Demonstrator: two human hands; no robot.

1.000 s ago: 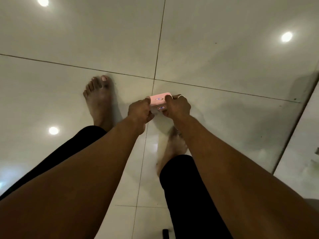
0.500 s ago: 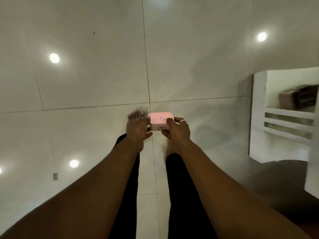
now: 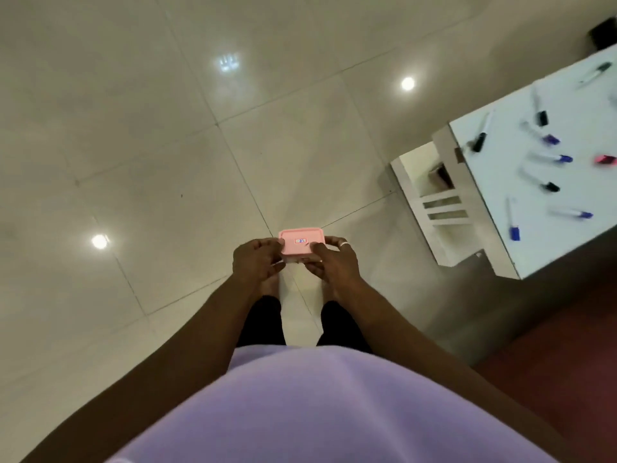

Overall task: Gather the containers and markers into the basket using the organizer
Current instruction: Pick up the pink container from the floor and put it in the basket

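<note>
A small pink lidded container [image 3: 301,244] with a sticker on top is held between both hands in front of my body, above the tiled floor. My left hand [image 3: 256,262] grips its left end and my right hand [image 3: 334,262], with a ring on one finger, grips its right end. Several markers with blue, black and red caps lie scattered on the white table [image 3: 494,208] at the right, for example a blue-capped marker [image 3: 514,225] and a black-capped marker [image 3: 480,137]. No basket or organizer shows.
Glossy pale floor tiles [image 3: 167,145] fill most of the view, with ceiling lights reflected in them. A white slatted shelf [image 3: 437,208] with a brownish object on it sits under the table's near corner. A dark red floor patch [image 3: 551,345] lies at the lower right.
The view has swung right and tilted, bringing the white table with its markers into sight. Both hands keep hold of the pink container, now closer to my body.
</note>
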